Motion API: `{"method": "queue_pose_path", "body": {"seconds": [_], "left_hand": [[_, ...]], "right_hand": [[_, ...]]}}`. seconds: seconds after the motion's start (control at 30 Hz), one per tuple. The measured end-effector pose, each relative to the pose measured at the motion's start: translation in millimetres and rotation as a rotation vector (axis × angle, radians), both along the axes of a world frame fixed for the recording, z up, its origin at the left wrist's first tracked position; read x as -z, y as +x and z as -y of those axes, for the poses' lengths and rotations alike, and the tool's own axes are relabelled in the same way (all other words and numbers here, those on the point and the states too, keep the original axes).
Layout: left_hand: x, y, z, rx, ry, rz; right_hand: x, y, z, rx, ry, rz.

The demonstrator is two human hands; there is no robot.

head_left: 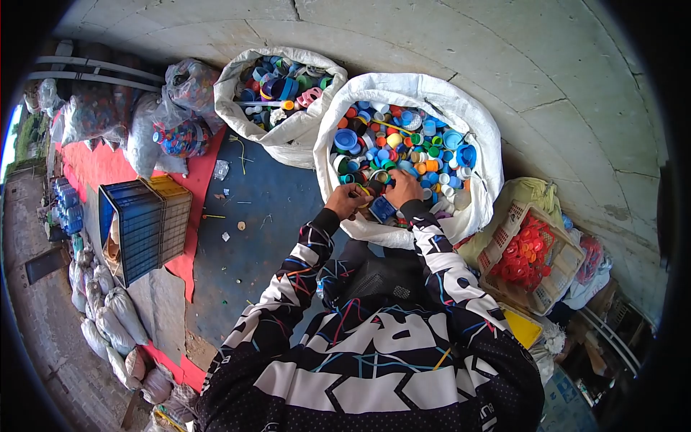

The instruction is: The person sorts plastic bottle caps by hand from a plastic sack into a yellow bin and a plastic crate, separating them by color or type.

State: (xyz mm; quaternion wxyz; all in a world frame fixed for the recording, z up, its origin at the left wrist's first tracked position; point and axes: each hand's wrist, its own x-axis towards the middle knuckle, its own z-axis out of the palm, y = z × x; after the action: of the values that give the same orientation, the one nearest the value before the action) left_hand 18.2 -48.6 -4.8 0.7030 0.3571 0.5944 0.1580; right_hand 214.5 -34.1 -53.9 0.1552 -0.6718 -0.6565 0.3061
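Observation:
A large white woven sack (491,162) full of mixed plastic bottle caps (403,140) stands in front of me. My left hand (348,201) is at its near left rim, fingers closed around a small dark cap (368,191) with a yellow edge. Beside it, over the near part of the caps, my right hand (404,189) has its fingers bent and pressed together; what they hold, if anything, is hidden. Just below the hands, a blue square-looking plastic piece (382,209) lies at the sack's near side.
A second white sack (248,127) of caps and lids stands behind to the left. Right of me is a beige crate (568,268) with red plastic pieces. Blue and yellow crates (147,219) stand at left, near filled bags (119,317). A concrete wall (547,65) rises behind the sacks.

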Motion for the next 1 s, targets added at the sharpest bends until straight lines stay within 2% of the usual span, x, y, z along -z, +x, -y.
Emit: {"method": "queue_pose_path", "body": {"seconds": [0.3,0.4,0.5,0.6,0.63,0.73,0.8,0.83,0.93,0.97,1.0], "left_hand": [[8.8,6.2,-2.5,0.024,0.057,-0.129],[6.0,11.3,-2.4,0.022,0.065,-0.153],[5.2,15.0,-5.0,0.042,0.079,-0.160],[-4.6,20.9,-11.5,0.070,0.059,-0.217],[1.3,23.4,-10.1,0.073,0.121,-0.205],[25.6,31.3,-10.7,0.112,0.283,-0.201],[31.0,36.6,-12.7,0.177,0.348,-0.237],[20.5,38.7,-17.0,0.251,0.305,-0.259],[33.6,43.7,-17.9,0.230,0.278,-0.136],[35.6,43.1,-16.3,0.323,0.402,-0.191],[38.4,43.6,-16.5,0.282,0.332,-0.220]], "right_hand": [[-3.9,-14.3,-0.7,-0.062,-0.143,0.280],[-1.5,-16.2,-1.7,-0.099,-0.270,0.336],[-7.3,-15.5,-1.3,-0.046,-0.250,0.269],[-26.7,-8.3,8.4,0.027,-0.004,-0.094],[-32.4,-5.6,10.0,0.022,-0.073,-0.159],[-53.9,-2.6,15.4,0.006,-0.023,-0.264],[-60.2,-1.1,18.5,-0.002,-0.023,-0.244],[-62.5,-0.8,19.2,0.009,-0.025,-0.243],[-68.5,6.0,18.0,-0.003,-0.071,-0.200],[-68.0,8.1,19.0,-0.006,-0.076,-0.190],[-67.2,10.4,20.3,-0.010,-0.081,-0.179]]}}
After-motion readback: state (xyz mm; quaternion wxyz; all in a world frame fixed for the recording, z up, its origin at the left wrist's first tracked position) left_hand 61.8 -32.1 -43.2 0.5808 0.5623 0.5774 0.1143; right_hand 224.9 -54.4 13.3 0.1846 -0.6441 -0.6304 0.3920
